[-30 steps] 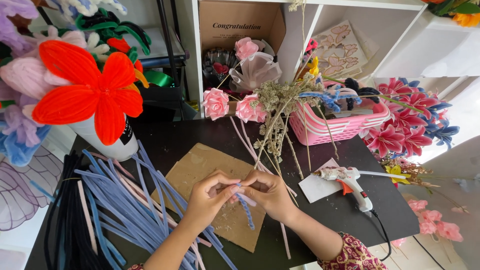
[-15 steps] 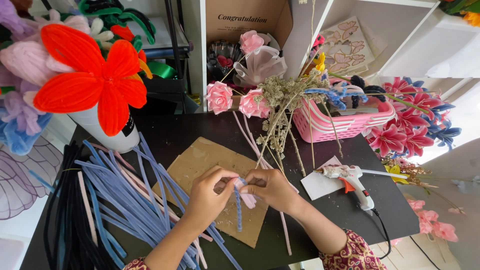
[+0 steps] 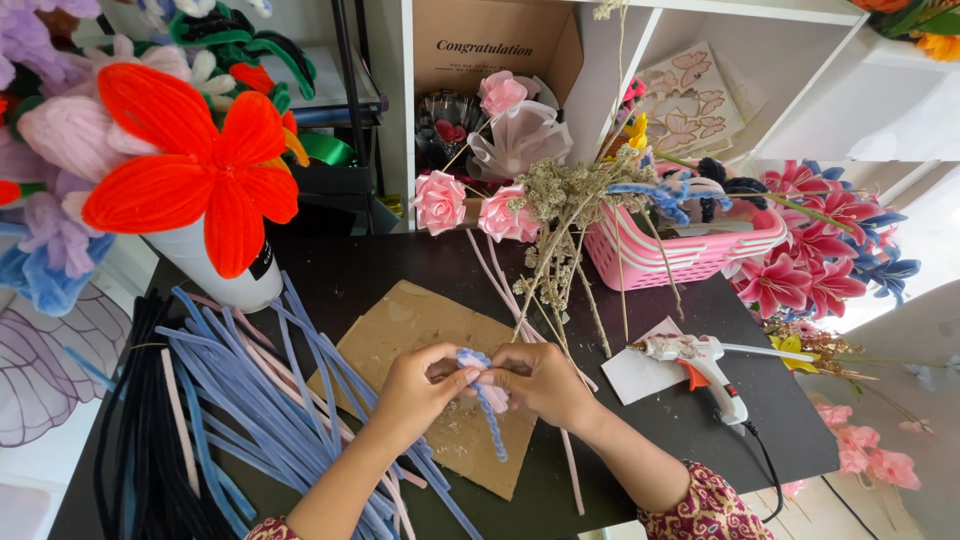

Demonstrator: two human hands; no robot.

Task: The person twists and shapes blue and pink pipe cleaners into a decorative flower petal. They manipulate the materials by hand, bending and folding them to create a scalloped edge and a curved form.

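My left hand [image 3: 415, 385] and my right hand [image 3: 545, 378] met over the middle of the black table [image 3: 400, 270], fingertips facing each other. Between them I pinched a small piece made of blue and pink fuzzy wire [image 3: 484, 385]: the fingers of both hands were pressed together on its top, and a twisted blue tail hung down from the pinch towards me. The piece sat just above a brown sheet of cardboard [image 3: 420, 325] that lay flat on the table under my hands.

To my left, touching the cardboard's edge, lay a loose heap of blue and pale pink fuzzy wires [image 3: 250, 400], with a bundle of black ones [image 3: 140, 450] beside it at the table's side. To my right a white glue gun [image 3: 700, 355] with an orange trigger rested on a white paper square [image 3: 645, 372], its black cord trailing off the near edge.

Further back, dried stems [image 3: 560, 250] fanned out from behind my right hand towards a pink basket [image 3: 690, 255]. Two pink roses [image 3: 470, 208] lay beside those stems. At the far left stood a white vase [image 3: 215, 270] holding a big red flower [image 3: 195, 165], and at the far right lay a cluster of pink and blue flowers [image 3: 820, 240].
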